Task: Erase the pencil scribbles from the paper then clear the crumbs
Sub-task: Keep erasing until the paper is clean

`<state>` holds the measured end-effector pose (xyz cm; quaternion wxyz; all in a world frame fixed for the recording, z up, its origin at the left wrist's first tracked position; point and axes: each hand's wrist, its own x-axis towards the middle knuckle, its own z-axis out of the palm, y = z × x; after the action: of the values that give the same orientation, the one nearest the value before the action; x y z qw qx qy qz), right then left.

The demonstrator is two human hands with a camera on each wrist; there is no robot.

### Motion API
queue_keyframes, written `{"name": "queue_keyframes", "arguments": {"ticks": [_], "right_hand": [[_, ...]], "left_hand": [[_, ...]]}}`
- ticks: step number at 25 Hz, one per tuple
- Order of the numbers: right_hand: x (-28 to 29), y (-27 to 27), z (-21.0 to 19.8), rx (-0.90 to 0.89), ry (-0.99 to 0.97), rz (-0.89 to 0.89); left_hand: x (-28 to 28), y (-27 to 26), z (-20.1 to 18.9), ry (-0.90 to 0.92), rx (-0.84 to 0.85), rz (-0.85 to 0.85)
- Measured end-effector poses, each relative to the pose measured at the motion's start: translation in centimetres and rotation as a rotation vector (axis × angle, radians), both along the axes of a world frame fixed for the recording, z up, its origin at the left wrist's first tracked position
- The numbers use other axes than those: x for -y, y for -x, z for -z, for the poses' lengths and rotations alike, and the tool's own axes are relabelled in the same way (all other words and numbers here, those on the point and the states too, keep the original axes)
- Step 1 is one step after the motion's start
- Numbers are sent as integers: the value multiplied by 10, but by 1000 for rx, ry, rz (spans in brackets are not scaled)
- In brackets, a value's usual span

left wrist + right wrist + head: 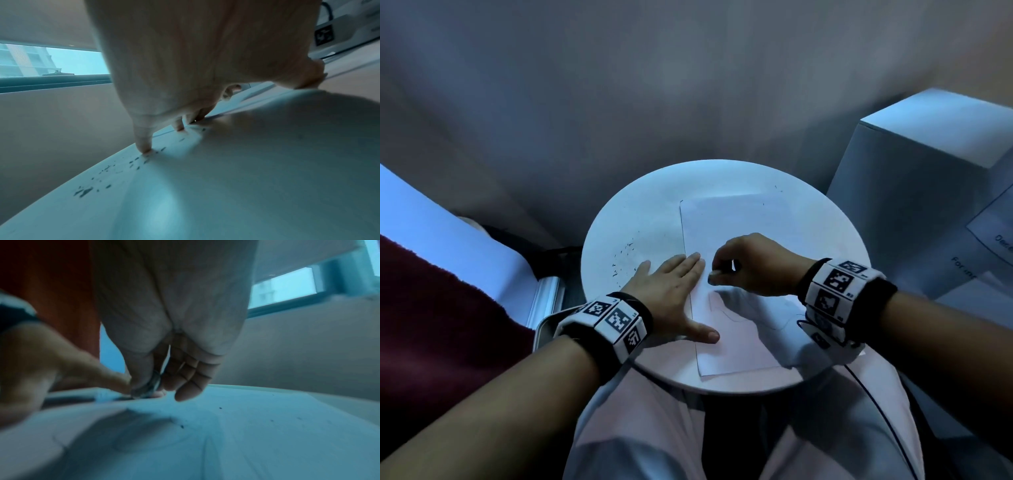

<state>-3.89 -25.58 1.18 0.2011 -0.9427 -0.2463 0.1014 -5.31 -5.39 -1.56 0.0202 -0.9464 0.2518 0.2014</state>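
Note:
A white sheet of paper (736, 233) lies on a round white table (640, 205). Faint pencil lines (726, 310) show on its near half. My left hand (674, 291) lies flat with straight fingers across the paper's left edge, holding it down. My right hand (726, 270) hovers low over the middle of the sheet, thumb and fingers pinching a small grey eraser (150, 387) against the paper. Dark eraser crumbs (625, 257) are scattered on the table left of the sheet, and the left wrist view shows crumbs (115, 172) beside my little finger.
A large white box (921, 192) with a printed label stands right of the table. A dark red cloth (431, 325) and a white ledge lie to the left. A metal tin's rim (544, 329) shows under my left wrist. A black cable (873, 394) hangs from my right wristband.

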Motion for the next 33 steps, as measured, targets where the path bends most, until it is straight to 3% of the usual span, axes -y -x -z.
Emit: {"name": "queue_keyframes", "arguments": {"ticks": [5, 11, 15, 21, 25, 28, 30, 33], "right_hand": [[-10, -4, 8, 105, 15, -2], [-10, 20, 6, 45, 152, -231], [-10, -17, -4, 128, 196, -12], [-19, 32, -10, -36, 273, -326], [-18, -13, -10, 90, 253, -110], [-19, 8, -2, 113, 217, -175], [-18, 36, -2, 8, 242, -277], [-14, 16, -7, 4, 254, -198]], "left_hand": [[-3, -4, 3, -9, -1, 23], [-3, -6, 5, -25, -9, 46], [1, -9, 0, -51, -54, 39], [1, -11, 0, -74, -73, 47], [0, -13, 0, -72, -66, 49], [1, -13, 1, -71, -75, 47], [1, -13, 1, -80, -81, 53], [0, -13, 1, -79, -74, 50]]}}
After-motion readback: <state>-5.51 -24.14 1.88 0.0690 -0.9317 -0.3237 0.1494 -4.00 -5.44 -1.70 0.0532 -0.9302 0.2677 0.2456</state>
